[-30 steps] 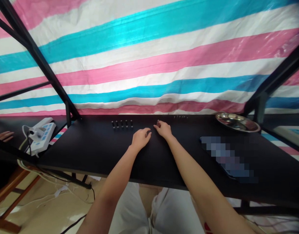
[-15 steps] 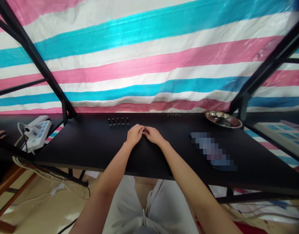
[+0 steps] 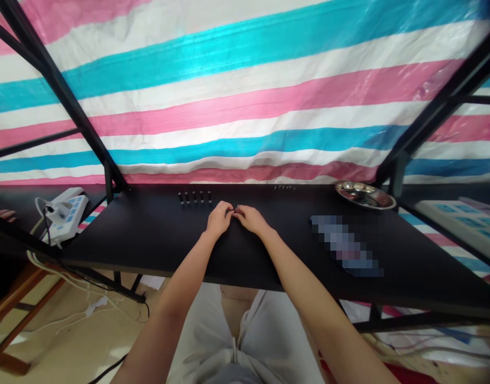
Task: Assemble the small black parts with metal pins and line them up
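My left hand (image 3: 219, 220) and my right hand (image 3: 250, 220) meet over the middle of the black table (image 3: 157, 234). Their fingertips are pinched closely together, almost touching. Whatever lies between them is too small and too covered to name. Just behind and left of my left hand, several short black cylinders with pale tips (image 3: 194, 198) stand upright in a row. Farther back, to the right of my hands, sit several tiny pale pieces (image 3: 283, 188), also lined up.
A round metal dish (image 3: 364, 196) stands at the back right, behind a blurred-out bluish item (image 3: 346, 246). White power strips (image 3: 66, 216) with cables lie at left, near another person's hand (image 3: 3, 215). Black frame posts (image 3: 408, 144) and a striped sheet (image 3: 245, 106) bound the table.
My fingertips have shifted slightly against each other and stay pinched together. The view has moved a little; the cylinders and pale pieces keep their places.
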Tool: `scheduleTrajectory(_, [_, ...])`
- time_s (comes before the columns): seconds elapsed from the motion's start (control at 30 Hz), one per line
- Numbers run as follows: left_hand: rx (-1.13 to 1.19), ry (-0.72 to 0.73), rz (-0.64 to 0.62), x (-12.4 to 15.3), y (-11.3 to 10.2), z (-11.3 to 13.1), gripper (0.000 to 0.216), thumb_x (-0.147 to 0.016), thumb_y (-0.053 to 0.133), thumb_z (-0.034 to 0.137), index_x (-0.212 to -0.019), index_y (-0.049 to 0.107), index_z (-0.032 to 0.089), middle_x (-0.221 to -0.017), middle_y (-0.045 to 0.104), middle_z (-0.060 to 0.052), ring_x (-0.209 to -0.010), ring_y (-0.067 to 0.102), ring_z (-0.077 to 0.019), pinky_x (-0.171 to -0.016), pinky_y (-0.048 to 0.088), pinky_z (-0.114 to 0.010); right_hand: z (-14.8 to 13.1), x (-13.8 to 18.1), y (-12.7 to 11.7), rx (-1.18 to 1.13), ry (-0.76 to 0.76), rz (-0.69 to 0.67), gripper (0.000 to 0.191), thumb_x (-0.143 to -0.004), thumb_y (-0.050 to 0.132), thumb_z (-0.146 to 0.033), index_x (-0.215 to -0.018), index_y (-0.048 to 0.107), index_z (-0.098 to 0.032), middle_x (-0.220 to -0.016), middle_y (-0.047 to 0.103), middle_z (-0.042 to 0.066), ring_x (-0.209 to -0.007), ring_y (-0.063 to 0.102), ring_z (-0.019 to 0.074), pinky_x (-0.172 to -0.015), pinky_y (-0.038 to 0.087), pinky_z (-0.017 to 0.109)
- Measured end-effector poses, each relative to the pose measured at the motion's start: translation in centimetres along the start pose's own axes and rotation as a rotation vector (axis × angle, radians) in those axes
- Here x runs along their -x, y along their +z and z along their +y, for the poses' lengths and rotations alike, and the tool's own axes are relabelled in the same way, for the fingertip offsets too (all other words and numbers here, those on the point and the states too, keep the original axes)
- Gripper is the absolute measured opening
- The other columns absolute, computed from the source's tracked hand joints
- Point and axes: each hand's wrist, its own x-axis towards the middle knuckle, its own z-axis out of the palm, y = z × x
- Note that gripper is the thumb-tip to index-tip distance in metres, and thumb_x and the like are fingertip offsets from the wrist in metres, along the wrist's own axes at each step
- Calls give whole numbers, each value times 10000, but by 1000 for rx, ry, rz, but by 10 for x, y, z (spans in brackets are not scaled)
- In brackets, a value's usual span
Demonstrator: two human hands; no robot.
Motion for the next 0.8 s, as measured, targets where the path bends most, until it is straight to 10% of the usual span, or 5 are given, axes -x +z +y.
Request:
scheduleTrajectory(0.3, [225,-47,249,-3,2,4,118,-850,406,264,-871,490,183,-885,548,-23,-589,469,-69,-606,411,-209,1,-2,1,-44,62,11,174,-867,423,-252,-905,583,-199,-850,656,46,-796,603,161,-675,395,237])
scheduleTrajectory(0.8, [168,-98,253,-2,1,6,145,-860,383,292,-878,484,190,-810,550,-14,-596,482,-83,-624,406,-217,1,-2,1,-6,66,18,214,-870,405,-242,-967,591,-199,-938,661,62,-869,602,178,-732,408,255])
